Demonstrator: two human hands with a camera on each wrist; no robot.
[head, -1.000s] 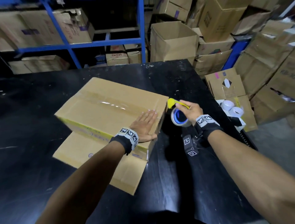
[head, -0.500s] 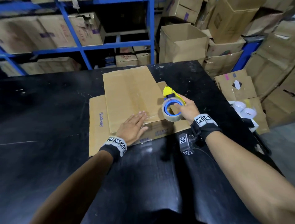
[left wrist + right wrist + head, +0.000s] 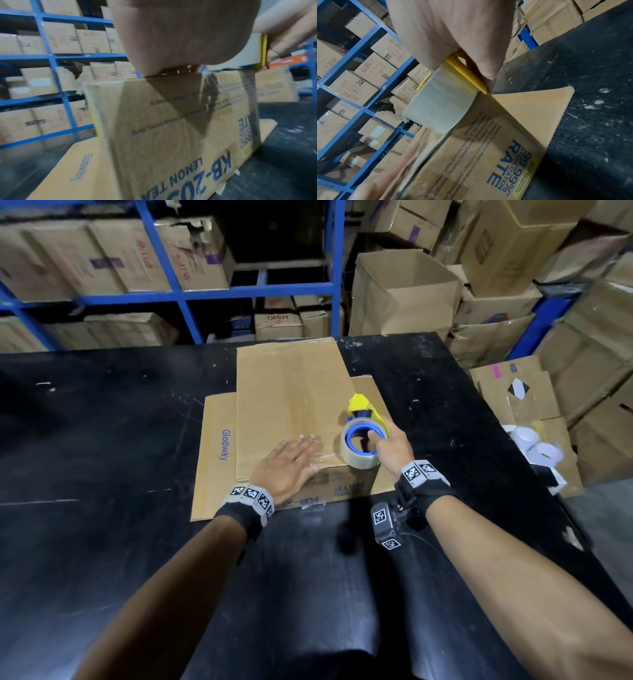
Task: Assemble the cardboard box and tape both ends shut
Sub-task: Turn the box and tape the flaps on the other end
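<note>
Cardboard box looks light and stiff; it's pinned under a flat left hand while the tape roll is gripped by the right hand.

My head camera looks steeply down from above the near edge of the black table. Both wrist cameras sit low and very close, facing the blue shelving; each looks past its own palm. All three views share the cardboard box's near printed side.

black table | blue shelving | stacked cartons
</note>
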